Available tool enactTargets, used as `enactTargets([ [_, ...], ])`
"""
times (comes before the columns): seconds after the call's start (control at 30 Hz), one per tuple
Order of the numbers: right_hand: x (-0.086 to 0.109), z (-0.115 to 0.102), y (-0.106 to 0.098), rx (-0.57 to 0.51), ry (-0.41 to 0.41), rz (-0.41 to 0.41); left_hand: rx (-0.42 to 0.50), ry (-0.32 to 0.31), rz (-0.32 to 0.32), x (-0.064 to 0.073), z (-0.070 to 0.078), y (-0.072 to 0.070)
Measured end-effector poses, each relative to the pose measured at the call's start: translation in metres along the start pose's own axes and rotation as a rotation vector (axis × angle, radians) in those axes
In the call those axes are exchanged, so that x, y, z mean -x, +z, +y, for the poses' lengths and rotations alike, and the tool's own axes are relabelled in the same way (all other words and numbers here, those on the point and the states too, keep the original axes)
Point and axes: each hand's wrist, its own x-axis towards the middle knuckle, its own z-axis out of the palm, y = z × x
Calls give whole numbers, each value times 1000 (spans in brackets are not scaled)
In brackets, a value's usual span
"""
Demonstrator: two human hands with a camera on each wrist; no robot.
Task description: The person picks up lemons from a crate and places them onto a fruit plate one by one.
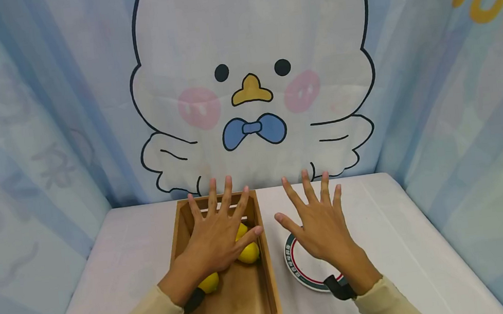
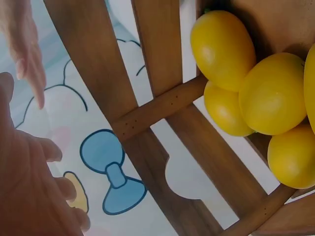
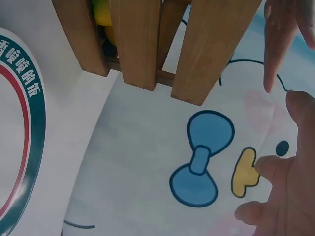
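Note:
My left hand is held above a wooden crate, its fingers spread and holding nothing. Several yellow lemons lie inside the crate, partly hidden by that hand and wrist. The left wrist view shows the lemons close together beside the crate's slats. Over on the right, my right hand also has its fingers spread, with nothing in its grasp. Beneath it sits a round white plate with a green and red rim, partly covered by the hand and wrist.
A white-covered table carries the crate and plate, which stand side by side with a narrow gap. Behind the table's far edge hangs a curtain with a cartoon bird, and blue-and-white curtains enclose both sides.

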Motion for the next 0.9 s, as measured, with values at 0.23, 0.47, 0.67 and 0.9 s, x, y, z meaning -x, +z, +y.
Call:
enactTargets([
  [0.23,-1,0,1,17,-23,10,0,12,28,0,-1,-8],
  [0.47,0,1,4,18,-33,19,45,71,215,1,-6,-15],
  [0.67,-1,2,4,7,-36,19,62,102,342,3,-11,-19],
  [0.9,-1,2,4,-21,-51,-4,148,127,527,10,-24,-23],
])
